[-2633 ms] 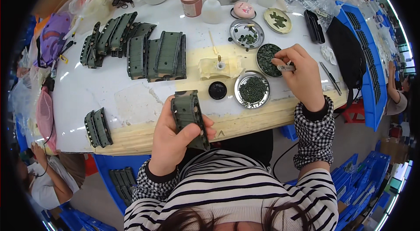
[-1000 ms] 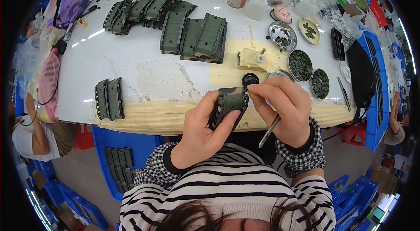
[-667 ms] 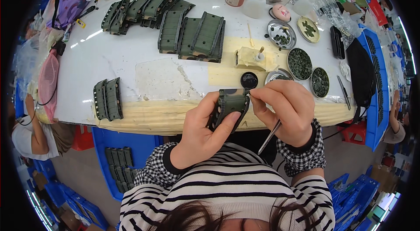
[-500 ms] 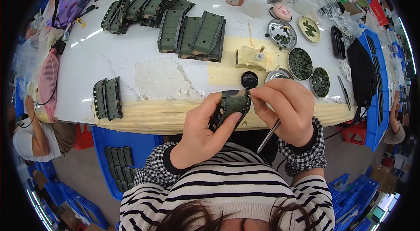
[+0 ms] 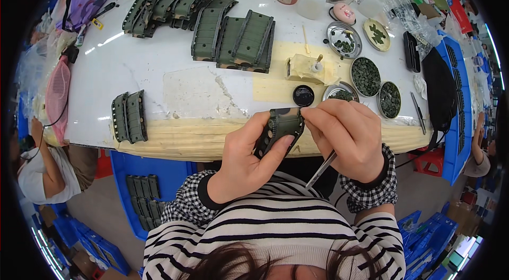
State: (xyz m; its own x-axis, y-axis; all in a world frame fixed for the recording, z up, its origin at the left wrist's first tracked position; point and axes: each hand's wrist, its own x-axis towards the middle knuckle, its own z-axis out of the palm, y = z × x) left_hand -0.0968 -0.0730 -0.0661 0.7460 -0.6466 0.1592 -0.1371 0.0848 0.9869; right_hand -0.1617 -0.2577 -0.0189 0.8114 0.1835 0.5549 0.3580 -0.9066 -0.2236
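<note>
Near the table's front edge my left hand is closed round a curved green camouflage plastic piece, thumb on its near face. My right hand pinches at the piece's upper right corner; anything tiny between those fingertips is hidden. Tucked in the same hand, slim metal tweezers point down toward my striped top. Just beyond the hands sit a small black pot and a tin of small green parts, partly covered by my right hand.
Two round tins of dark green bits stand right of my hands, near a tape-wrapped block. Camouflage pieces lie stacked at the back left, with two more at the front left. A blue crate sits below the table.
The tweezers in my right hand have swung slightly, their tip moving left and down. My left hand keeps its hold on the camouflage piece, and the view has shifted a little.
</note>
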